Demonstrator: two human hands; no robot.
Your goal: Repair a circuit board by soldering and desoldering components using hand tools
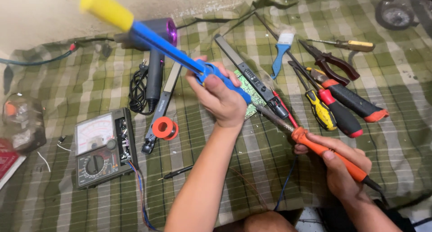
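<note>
The left hand closes its grip around a blue desoldering pump, plunger end raised clear. The right hand wraps the orange soldering iron, tip angled at the green circuit board on the checked cloth, tools near.

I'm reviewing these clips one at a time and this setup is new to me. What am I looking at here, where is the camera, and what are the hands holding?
There is no machine: a person works with bare hands, and the single camera sits on their head, looking down. The left hand grips a blue pump-like tool with a yellow end. The right hand holds an orange-handled soldering iron, its tip toward a green circuit board. On the checked green cloth lie a meter with a dial, an orange solder spool, a hair dryer, a small brush, pliers and screwdrivers.
</note>
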